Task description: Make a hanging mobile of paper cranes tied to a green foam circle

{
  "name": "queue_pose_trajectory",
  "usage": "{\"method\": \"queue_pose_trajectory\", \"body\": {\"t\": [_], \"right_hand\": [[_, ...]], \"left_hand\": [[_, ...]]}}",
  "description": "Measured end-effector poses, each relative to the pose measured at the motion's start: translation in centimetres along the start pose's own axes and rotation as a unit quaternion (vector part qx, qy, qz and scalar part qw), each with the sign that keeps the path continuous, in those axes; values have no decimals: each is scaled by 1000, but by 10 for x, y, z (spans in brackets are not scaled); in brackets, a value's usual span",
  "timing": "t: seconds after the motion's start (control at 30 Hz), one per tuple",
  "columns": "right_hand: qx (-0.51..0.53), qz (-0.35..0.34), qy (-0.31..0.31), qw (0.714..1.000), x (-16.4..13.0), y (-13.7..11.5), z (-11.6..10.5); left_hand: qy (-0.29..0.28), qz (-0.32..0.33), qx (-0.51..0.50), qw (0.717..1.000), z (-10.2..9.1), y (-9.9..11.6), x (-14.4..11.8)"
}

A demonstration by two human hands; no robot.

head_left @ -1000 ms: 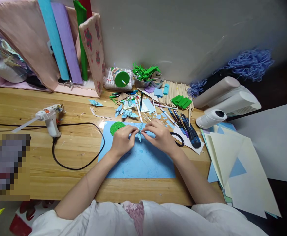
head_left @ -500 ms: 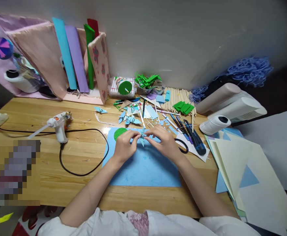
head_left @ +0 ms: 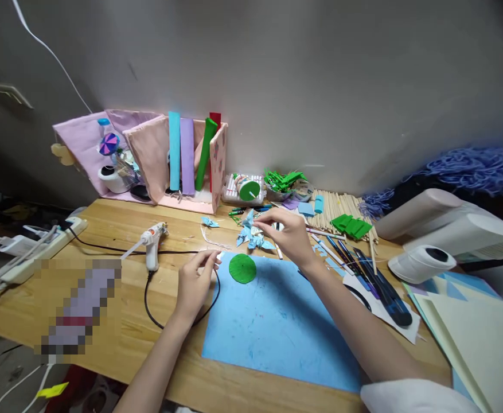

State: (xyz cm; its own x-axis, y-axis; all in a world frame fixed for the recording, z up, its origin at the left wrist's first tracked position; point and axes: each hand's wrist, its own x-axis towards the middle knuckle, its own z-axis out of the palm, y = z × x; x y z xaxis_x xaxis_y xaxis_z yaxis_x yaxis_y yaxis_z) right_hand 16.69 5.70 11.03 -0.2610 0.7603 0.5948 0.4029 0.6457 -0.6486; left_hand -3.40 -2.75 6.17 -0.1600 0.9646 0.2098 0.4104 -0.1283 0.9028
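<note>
My right hand (head_left: 288,232) pinches a folded light-blue paper crane (head_left: 248,218) between thumb and fingertips, over a small group of similar cranes (head_left: 260,242). One more blue crane (head_left: 209,222) with white thread beside it lies further left. At the upper left corner of the blue mat (head_left: 277,321), my left hand (head_left: 196,281) is closed, thumb and forefinger pressed together. Whether anything is between them, I cannot make out. To its right, a round green paper disc (head_left: 242,268) lies on the mat.
A glue gun (head_left: 151,246) stands at left, its black cable looping beside the mat. Behind are a pink box (head_left: 148,155), green paper strips (head_left: 283,180) and wooden sticks (head_left: 335,206). Pens, a black cutter (head_left: 382,287) and paper sheets (head_left: 470,338) lie at right.
The hands have parted: my right hand has carried the crane to the group at the back, while my left hand has let go and drawn back leftward. The view has swung left.
</note>
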Motion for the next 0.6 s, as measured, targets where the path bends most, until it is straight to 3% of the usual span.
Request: {"method": "queue_pose_trajectory", "body": {"t": [0.1, 0.17, 0.33, 0.47, 0.6], "right_hand": [[-23, -16, 22, 999, 31, 14, 33], [-90, -17, -8, 996, 40, 29, 59], [-149, -8, -94, 984, 31, 61, 112], [-148, 1, -116, 982, 22, 67, 118], [-146, 10, -113, 983, 16, 57, 93]], "left_hand": [[21, -28, 24, 999, -16, -10, -2], [25, -36, 40, 998, -22, -15, -6], [21, -41, 36, 998, -30, -24, -16], [20, -61, 13, 998, -31, -29, -21], [63, -96, 44, 992, -37, -34, -31]]}}
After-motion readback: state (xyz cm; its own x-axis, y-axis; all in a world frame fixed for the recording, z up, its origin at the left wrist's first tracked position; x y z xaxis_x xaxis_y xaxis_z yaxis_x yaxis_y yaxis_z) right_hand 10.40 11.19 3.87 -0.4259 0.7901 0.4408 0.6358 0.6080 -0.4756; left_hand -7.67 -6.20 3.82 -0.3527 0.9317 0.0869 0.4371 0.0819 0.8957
